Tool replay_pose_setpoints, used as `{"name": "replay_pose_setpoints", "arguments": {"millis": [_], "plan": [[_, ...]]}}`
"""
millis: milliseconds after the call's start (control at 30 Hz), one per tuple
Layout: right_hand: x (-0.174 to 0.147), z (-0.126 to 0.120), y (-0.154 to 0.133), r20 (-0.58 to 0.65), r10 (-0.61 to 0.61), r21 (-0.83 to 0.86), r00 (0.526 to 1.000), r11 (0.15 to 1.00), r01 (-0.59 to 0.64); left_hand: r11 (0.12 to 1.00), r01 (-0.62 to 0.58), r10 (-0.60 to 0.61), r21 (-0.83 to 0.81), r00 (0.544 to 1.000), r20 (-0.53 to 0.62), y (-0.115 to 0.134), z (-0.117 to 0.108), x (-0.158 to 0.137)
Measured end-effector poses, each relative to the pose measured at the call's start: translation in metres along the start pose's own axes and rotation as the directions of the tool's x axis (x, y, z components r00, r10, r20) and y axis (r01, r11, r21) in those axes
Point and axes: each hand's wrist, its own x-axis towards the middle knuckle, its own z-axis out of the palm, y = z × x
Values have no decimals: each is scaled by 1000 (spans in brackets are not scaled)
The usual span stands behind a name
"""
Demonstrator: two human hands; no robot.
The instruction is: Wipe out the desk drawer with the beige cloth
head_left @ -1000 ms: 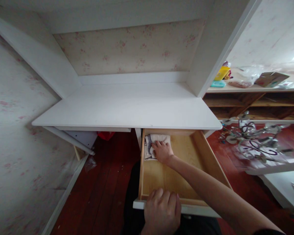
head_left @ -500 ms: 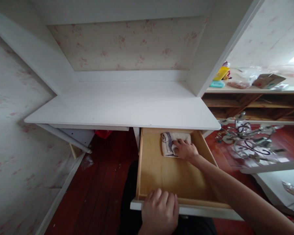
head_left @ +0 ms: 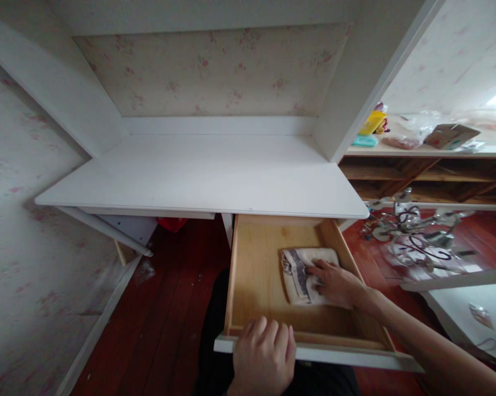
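A pulled-out wooden drawer (head_left: 264,275) with a white front juts from beneath the white desk (head_left: 214,170). My left hand (head_left: 266,352) is closed over the top edge of the drawer front, left of its middle. Inside, toward the right side, lies a folded cloth (head_left: 299,275), cream with a dark patterned band. My right hand (head_left: 334,283) presses on its right part, fingers bent into the fabric and pointing left. The palm side of that hand is hidden. Both my hands are at the one drawer.
At the right, a chandelier (head_left: 421,236) with curved arms lies on the red wooden floor (head_left: 169,313). Behind it, a low shelf unit (head_left: 429,173) bears plastic bags and a cardboard box (head_left: 452,135). A white panel (head_left: 470,313) lies at lower right. Floral wallpaper (head_left: 20,264) covers the left wall.
My right hand and the cloth have moved together from the back of the drawer toward its front and slightly right. My left hand keeps its grip on the drawer front.
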Motion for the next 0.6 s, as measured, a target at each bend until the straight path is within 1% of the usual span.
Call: {"name": "replay_pose_setpoints", "arguments": {"millis": [67,133,233,333,400,500,600], "plan": [[-24,11,-7,37,-50,16,998,999,50,1000,4,-4,-2,1000,6,0,0,0],[-40,17,-14,54,-73,27,996,997,71,1000,2,-2,-4,1000,12,0,-1,1],[-46,17,-19,59,-67,48,996,997,64,1000,-8,9,-2,1000,20,0,-2,2],[-35,12,-24,77,-41,37,996,999,38,1000,-11,11,-1,1000,6,0,-1,2],[-22,7,-35,83,-58,2,995,998,58,1000,-9,9,-3,1000,-10,0,-1,2],[0,-1,-66,80,-153,-41,985,987,156,1000,-4,4,-13,1000,-23,0,0,1],[23,-7,-110,47,-269,-65,962,960,272,1000,-5,4,-19,999,-33,1,1,0]]}}
